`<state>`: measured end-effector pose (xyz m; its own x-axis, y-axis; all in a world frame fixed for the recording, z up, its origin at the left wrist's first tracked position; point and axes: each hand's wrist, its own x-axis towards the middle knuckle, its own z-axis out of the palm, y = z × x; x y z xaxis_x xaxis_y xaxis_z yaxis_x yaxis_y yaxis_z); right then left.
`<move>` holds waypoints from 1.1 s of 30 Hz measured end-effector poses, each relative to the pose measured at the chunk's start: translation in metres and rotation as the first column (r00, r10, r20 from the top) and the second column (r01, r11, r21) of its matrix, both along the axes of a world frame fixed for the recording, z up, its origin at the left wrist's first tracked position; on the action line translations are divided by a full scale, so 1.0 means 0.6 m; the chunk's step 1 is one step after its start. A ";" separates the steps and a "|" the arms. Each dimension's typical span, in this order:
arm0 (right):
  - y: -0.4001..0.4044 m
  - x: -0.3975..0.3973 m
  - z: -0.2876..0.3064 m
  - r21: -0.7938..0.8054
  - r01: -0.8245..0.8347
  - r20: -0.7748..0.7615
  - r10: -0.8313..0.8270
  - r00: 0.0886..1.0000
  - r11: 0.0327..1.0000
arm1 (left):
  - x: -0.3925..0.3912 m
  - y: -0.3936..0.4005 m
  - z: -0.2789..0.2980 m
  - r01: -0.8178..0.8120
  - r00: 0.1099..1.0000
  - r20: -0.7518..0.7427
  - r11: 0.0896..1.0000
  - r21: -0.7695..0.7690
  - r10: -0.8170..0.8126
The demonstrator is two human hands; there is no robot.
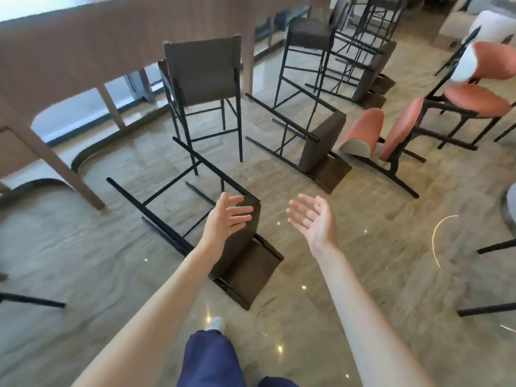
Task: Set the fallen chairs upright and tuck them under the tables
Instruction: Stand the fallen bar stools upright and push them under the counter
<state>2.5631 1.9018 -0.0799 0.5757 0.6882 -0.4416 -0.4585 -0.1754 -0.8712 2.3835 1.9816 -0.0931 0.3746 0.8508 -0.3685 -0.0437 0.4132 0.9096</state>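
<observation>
Brown chair [237, 247] lies fallen just under left grip [226, 216], legs running away leftward; right grip [311, 216] beside. Both spread, empty.

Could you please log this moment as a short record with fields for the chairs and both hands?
nearest fallen chair: brown, on its back, legs pointing left
second fallen chair: brown, lying beyond it
upright chair: brown, at the table
pink fallen chair: on the floor, right
left hand: open, over the nearest chair's seat
right hand: open, holding nothing
</observation>
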 end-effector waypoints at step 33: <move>0.162 0.072 -0.818 -0.040 -0.070 -0.050 0.068 0.996 0.997 | 0.041 0.152 -0.767 0.071 0.997 -0.043 0.996 0.048 -0.069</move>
<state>2.6063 1.9988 -0.5706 0.5046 0.7063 -0.4966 -0.4853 -0.2437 -0.8397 2.4079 2.0727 -0.5531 0.4193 0.8405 -0.3431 0.0219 0.3684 0.9294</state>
